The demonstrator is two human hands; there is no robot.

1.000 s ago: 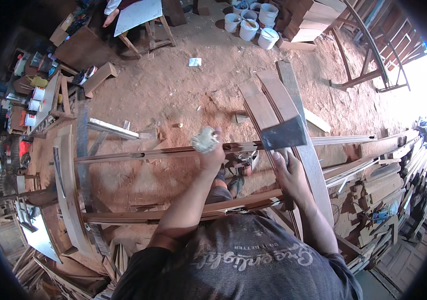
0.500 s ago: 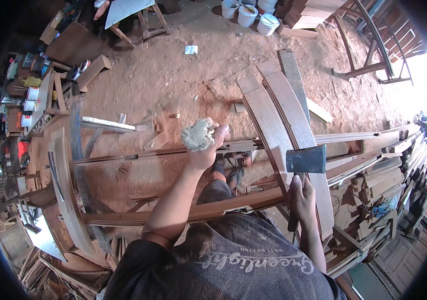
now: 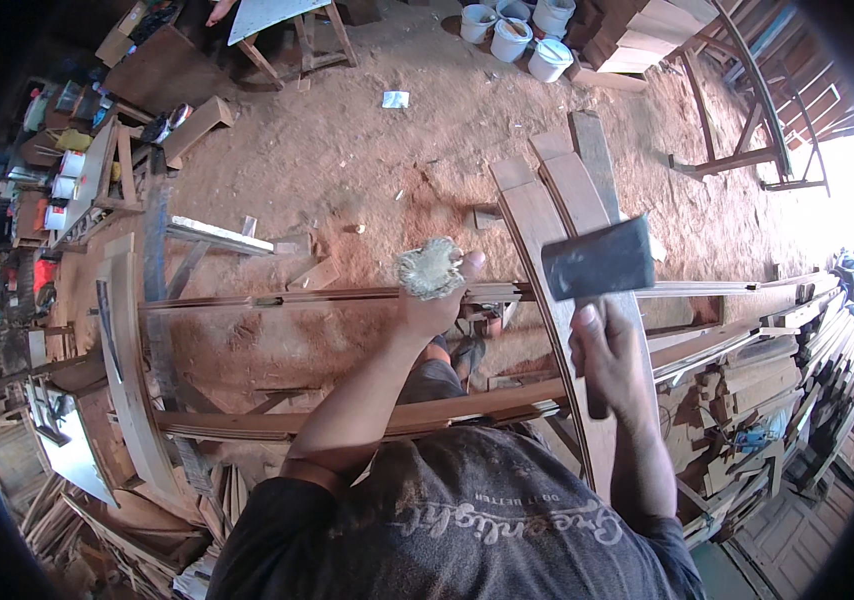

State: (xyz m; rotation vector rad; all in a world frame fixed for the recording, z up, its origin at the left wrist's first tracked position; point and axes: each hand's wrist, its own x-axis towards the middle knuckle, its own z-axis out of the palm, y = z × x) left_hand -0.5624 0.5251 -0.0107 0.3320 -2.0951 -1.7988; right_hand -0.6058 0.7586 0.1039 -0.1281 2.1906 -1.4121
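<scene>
My left hand [image 3: 434, 314] is closed round a thing with a pale, frayed, mushroomed top [image 3: 429, 268]. Whatever lies below that top is hidden by my fist. In my right hand [image 3: 615, 362] is a hatchet [image 3: 599, 260], gripped by its dark handle, its broad dark head raised and slightly tilted. Beneath the hatchet, two long brown planks [image 3: 535, 232] lie side by side across long wooden rails. My left fist is to the left of these planks, above the far rail [image 3: 347, 297], with a gap between the two hands.
The near rail [image 3: 277, 424] runs across in front of my body. Stacked timber offcuts [image 3: 747, 370] crowd the right side. White buckets [image 3: 550, 60] and a small table [image 3: 272, 18] stand at the back. A plank [image 3: 132, 370] lies across the rails' left ends.
My left hand has moved right and a little farther away, nearer the hatchet. The hatchet has risen, its head tilting up to the right. The view has shifted slightly.
</scene>
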